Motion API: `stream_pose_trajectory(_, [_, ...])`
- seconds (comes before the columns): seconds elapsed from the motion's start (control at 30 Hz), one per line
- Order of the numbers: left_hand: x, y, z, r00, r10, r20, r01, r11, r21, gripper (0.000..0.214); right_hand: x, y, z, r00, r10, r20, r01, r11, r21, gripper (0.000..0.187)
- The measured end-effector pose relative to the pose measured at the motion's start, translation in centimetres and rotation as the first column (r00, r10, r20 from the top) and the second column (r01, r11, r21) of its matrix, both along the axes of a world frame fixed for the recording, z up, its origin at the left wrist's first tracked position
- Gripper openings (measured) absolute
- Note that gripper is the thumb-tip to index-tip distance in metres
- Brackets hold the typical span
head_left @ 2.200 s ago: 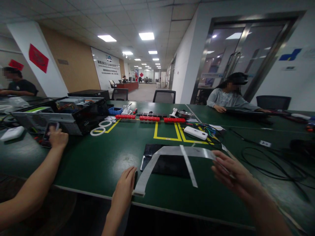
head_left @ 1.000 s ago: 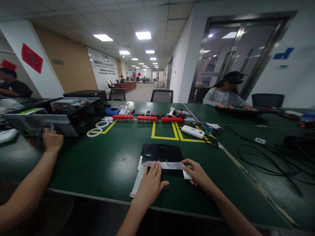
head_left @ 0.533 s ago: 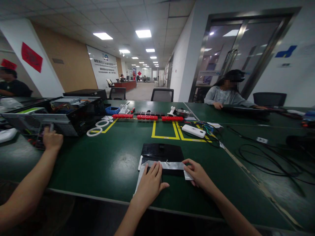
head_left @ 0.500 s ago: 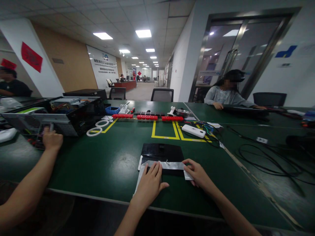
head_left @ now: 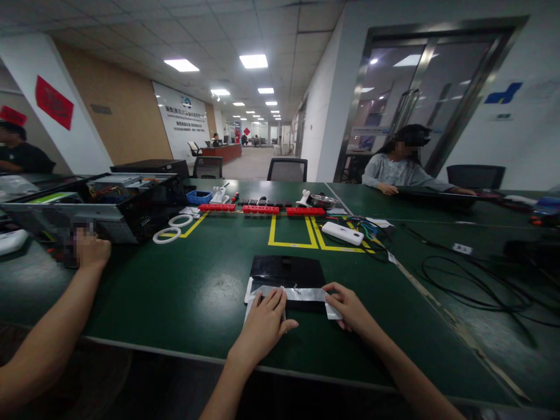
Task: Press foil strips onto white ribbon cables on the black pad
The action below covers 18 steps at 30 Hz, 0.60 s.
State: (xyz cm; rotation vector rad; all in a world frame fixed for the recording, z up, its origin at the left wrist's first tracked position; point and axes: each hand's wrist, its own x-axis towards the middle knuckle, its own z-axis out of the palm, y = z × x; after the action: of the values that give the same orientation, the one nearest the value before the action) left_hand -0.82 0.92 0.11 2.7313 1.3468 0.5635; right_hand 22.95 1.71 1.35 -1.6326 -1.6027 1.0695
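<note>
Panel (head_left: pixel 287 271) lies on the desk (head_left: pixel 184 291) right in front of me, nr the front edge. Strip (head_left: pixel 306 293) runs across its near side, L to R. My left grip (head_left: pixel 262 324) lies on the strip's L part, my right grip (head_left: pixel 350 309) on its R end. Behind the panel: taped outline (head_left: pixel 293 246), then a row of blocks (head_left: pixel 260 209). Handset (head_left: pixel 346 233) sits just R of the outline, w/ cables (head_left: pixel 431 279) further R. Two rings (head_left: pixel 155 237) and a computer case (head_left: pixel 109 204) are far L (co-worker's hand (head_left: pixel 90 251) just in front of the case).
</note>
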Motion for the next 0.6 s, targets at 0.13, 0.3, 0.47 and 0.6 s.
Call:
stream_pose_trajectory(0.13, [-1.2, 0.1, 0.6, 0.984, 0.000, 0.177, 0.006, 0.999, -0.036, 0.050, 0.1, 0.0, 0.0, 1.000, 0.002, -0.020, -0.002, 1.000, -0.017, 0.034])
stream_pose_trajectory(0.3, [-4.6, -0.1, 0.0, 0.938, 0.095, 0.334, -0.115, 0.993, 0.040, 0.033, 0.1, -0.1, 0.2, 0.999, -0.009, -0.041, 0.007, 0.999, -0.035, 0.032])
stream_pose_trajectory(0.47, [-7.7, -0.7, -2.5, 0.917, 0.227, 0.327, -0.269, 0.959, 0.089, 0.030, 0.0, 0.0, 0.3, 0.998, -0.008, -0.059, 0.004, 0.998, -0.067, 0.031])
stream_pose_trajectory(0.6, [-8.3, -1.0, -3.8, 0.892, 0.277, 0.357, -0.333, 0.937, 0.105, 0.030, -0.2, 0.0, 0.9, 0.996, -0.033, -0.085, 0.024, 0.994, -0.105, 0.030])
